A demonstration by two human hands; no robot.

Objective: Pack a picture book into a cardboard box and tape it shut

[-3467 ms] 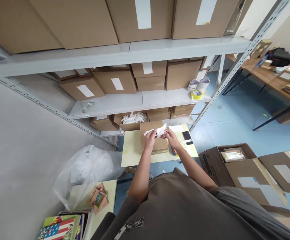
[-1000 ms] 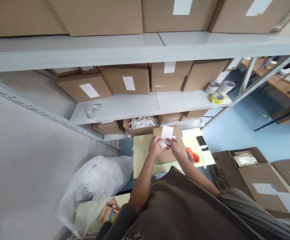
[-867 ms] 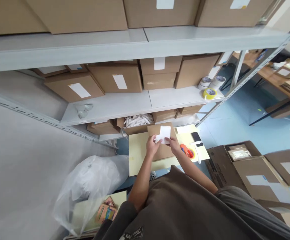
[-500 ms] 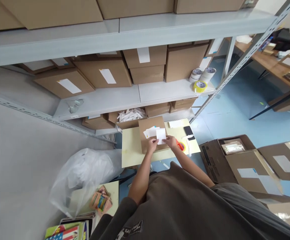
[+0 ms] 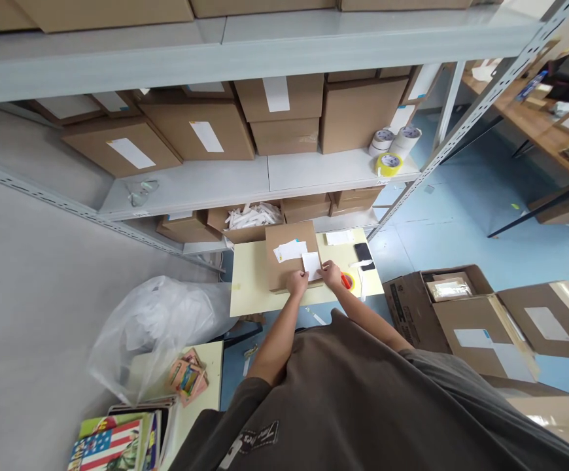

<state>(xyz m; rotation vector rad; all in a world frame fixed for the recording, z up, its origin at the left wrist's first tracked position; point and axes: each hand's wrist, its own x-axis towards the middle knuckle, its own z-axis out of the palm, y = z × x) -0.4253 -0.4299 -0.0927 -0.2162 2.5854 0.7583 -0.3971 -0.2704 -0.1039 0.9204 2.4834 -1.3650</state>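
A brown cardboard box (image 5: 278,271) lies on the pale yellow table (image 5: 248,281) in front of me. Near its right front edge is a white paper label (image 5: 312,264). My left hand (image 5: 297,283) pinches the label's lower left corner, while my right hand (image 5: 331,273) has its fingers closed at the label's right edge. Whether the label touches the box all over I cannot tell. Several other white slips (image 5: 290,250) lie on the box just behind it. Right of my right hand lies a tape roll with a red part (image 5: 346,280).
A black phone (image 5: 363,255) and white papers (image 5: 339,237) lie at the table's right. Behind stands a grey metal shelf (image 5: 216,185) with boxes and tape rolls (image 5: 388,165). A plastic bag (image 5: 167,314) bulges at left; an open carton (image 5: 414,314) stands at right.
The label has come down slightly and nearer the box's right front edge, with both hands still at it. My view has shifted a little, so the whole scene sits slightly differently.
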